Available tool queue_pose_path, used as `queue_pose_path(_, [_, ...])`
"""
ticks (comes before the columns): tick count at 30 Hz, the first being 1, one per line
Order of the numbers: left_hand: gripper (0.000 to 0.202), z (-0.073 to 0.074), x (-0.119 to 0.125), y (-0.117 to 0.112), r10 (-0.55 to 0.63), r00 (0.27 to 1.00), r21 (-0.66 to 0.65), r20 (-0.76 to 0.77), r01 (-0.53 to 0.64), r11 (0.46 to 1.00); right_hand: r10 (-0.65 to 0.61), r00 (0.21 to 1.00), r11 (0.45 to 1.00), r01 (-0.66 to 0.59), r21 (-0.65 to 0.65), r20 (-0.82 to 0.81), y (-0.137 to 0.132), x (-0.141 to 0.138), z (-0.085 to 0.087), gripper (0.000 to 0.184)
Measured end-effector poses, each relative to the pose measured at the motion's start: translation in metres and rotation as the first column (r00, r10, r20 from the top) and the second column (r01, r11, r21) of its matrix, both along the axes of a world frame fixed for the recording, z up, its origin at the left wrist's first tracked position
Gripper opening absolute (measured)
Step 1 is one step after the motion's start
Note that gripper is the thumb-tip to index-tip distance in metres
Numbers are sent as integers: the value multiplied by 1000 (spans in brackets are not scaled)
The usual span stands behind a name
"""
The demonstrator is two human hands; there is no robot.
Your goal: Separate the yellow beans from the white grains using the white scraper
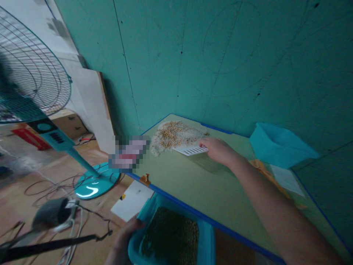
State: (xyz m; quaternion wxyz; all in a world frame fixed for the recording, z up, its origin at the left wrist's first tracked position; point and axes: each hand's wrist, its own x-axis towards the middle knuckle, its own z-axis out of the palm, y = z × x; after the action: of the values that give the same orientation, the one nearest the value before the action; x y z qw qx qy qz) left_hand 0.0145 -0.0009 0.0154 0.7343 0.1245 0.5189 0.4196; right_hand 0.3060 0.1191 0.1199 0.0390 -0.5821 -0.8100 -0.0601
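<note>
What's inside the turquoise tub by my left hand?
The turquoise tub shows small tan grains toward the right; the rest of its contents is too dark to identify. Anything beneath the surface layer is covered.

A slotted white tool (190, 150) tilts beside spread tan-and-white grains (173, 135), a turquoise tub (207, 239) below holding darker contents (171, 233), perhaps grain.

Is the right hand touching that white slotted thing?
Touching: the head view shows the right hand gripping one end of the white slotted piece.

Two turquoise bins (210, 243) (266, 147), one slotted tool (185, 149), one table (176, 180), one fan (56, 138)
</note>
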Motion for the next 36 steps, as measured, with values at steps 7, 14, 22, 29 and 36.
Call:
queue_pose_path(7, [22, -3, -1, 0, 6, 1000, -8, -12, -6, 1000, -138, 988, 976, 148, 157, -71, 8, 9, -5, 20])
queue_pose_path(14, [30, -10, -2, 3, 22, 996, 30, 92, -25, 999, -276, 945, 903, 318, 289, -177, 10, 14, -7, 12])
queue_pose_path(22, [19, -3, -1, 1, 30, 1000, -24, 8, -30, 999, -143, 906, 973, 203, 111, -399, 19, 34, -9, 13])
queue_pose_path(29, [14, -4, -1, 1, 10, 1000, 19, 29, -10, 1000, -67, 869, 994, 102, 45, -491, 17, 38, 0, 19])
queue_pose_path(36, [32, -2, 0, 2, -7, 1000, 2, 25, 7, 1000, -52, 869, 988, 117, 103, -492, 7, 32, 18, 25])
